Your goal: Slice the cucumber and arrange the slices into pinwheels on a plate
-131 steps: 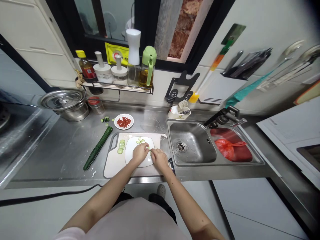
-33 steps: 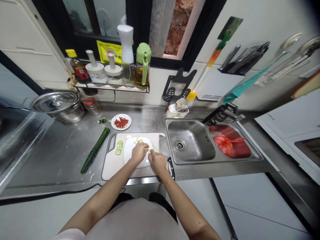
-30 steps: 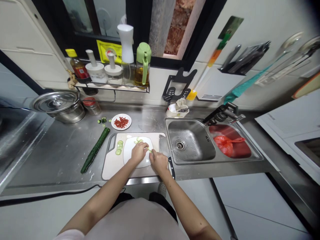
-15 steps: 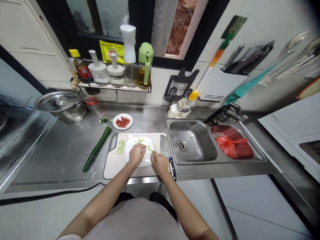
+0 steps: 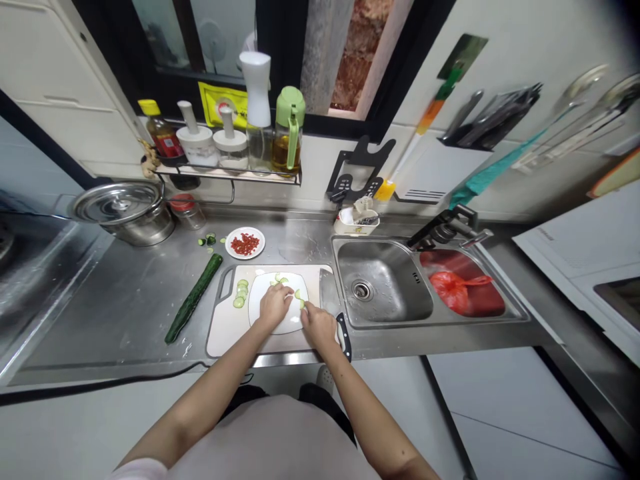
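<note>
A white plate [image 5: 262, 297] lies on a pale cutting board [image 5: 230, 327] at the counter's front edge. Several cucumber slices [image 5: 280, 281] rest on the plate, and more slices [image 5: 241, 293] lie on the board to its left. My left hand [image 5: 274, 305] rests on the plate with fingers curled. My right hand [image 5: 316, 323] pinches a cucumber slice [image 5: 301, 303] at the plate's right side. A knife [image 5: 332, 300] lies along the board's right edge, its black handle toward me.
A whole cucumber [image 5: 194, 297] lies left of the board. Behind it are a small plate of red bits [image 5: 245, 243], cucumber ends [image 5: 209, 239] and a lidded steel pot [image 5: 123, 210]. A double sink [image 5: 384, 288] sits right, its far basin holding a red bag [image 5: 453, 290].
My hands have stayed over the plate, shifting slightly. Slices now lie apart at the plate's right side, between my two hands. The view swayed a little.
</note>
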The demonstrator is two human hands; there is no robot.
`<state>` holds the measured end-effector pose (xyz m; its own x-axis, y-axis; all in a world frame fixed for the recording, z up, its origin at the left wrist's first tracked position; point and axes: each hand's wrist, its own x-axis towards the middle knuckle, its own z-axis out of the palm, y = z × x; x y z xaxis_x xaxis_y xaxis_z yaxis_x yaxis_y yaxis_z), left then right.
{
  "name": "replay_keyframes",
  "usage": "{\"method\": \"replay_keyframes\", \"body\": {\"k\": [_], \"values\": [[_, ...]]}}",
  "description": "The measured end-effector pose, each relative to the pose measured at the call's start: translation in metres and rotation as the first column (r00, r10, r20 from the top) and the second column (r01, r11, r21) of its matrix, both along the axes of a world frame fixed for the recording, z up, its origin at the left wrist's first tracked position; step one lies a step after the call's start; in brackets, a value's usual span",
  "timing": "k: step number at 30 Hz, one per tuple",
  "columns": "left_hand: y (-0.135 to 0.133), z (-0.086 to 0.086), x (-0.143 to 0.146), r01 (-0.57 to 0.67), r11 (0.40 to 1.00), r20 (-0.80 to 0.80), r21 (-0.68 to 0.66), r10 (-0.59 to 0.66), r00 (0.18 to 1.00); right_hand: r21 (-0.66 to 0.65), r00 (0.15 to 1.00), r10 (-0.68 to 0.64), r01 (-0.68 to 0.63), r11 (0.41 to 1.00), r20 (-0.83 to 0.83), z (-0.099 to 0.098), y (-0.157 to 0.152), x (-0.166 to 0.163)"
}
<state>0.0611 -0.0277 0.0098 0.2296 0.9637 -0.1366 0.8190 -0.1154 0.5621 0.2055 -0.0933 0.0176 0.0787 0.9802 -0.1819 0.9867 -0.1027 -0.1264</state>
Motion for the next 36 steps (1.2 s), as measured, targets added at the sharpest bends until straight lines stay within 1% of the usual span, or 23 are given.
{"method": "replay_keyframes", "body": {"k": [3, 6, 10, 12, 15, 17, 19, 22, 25, 31, 36], "values": [[-0.005, 0.004, -0.008, -0.052, 0.999, 0.066, 0.014, 0.051, 0.996, 0.001, 1.0, -0.002, 0.002, 1.0, -0.001, 0.0, -0.001, 0.001], [-0.015, 0.007, -0.026, -0.139, 0.989, 0.171, 0.055, 0.128, 0.977, 0.005, 1.0, 0.001, -0.001, 1.0, -0.004, 0.0, -0.001, 0.002], [-0.028, 0.007, -0.065, -0.333, 0.94, 0.221, 0.079, 0.309, 0.925, 0.003, 1.0, -0.009, 0.009, 1.0, -0.015, 0.0, 0.0, 0.003], [-0.033, 0.005, -0.088, -0.404, 0.912, 0.225, 0.071, 0.38, 0.897, 0.022, 0.999, -0.023, 0.024, 0.999, -0.038, 0.0, 0.0, 0.005], [-0.037, 0.002, -0.119, -0.5, 0.864, 0.171, 0.055, 0.485, 0.858, 0.097, 0.99, -0.065, 0.078, 0.992, -0.128, 0.001, -0.001, 0.01], [-0.039, 0.0, -0.134, -0.533, 0.843, 0.142, 0.074, 0.52, 0.842, 0.157, 0.968, -0.112, 0.149, 0.976, -0.223, 0.003, -0.001, 0.016], [-0.04, -0.001, -0.145, -0.546, 0.833, 0.119, 0.084, 0.536, 0.836, 0.201, 0.93, -0.16, 0.235, 0.951, -0.332, 0.004, -0.001, 0.022], [-0.043, -0.004, -0.152, -0.543, 0.838, 0.064, 0.055, 0.54, 0.839, 0.247, 0.859, -0.207, 0.352, 0.903, -0.468, 0.008, -0.001, 0.033], [-0.044, -0.007, -0.152, -0.532, 0.847, 0.008, 0.02, 0.532, 0.847, 0.271, 0.81, -0.229, 0.424, 0.864, -0.539, 0.01, -0.003, 0.04], [-0.04, -0.01, -0.142, -0.498, 0.867, -0.058, -0.018, 0.497, 0.866, 0.278, 0.778, -0.211, 0.443, 0.852, -0.592, 0.007, -0.008, 0.046], [-0.034, -0.006, -0.128, -0.513, 0.858, -0.154, -0.011, 0.505, 0.849, 0.267, 0.756, -0.214, 0.458, 0.848, -0.619, 0.0, -0.008, 0.045]]}}
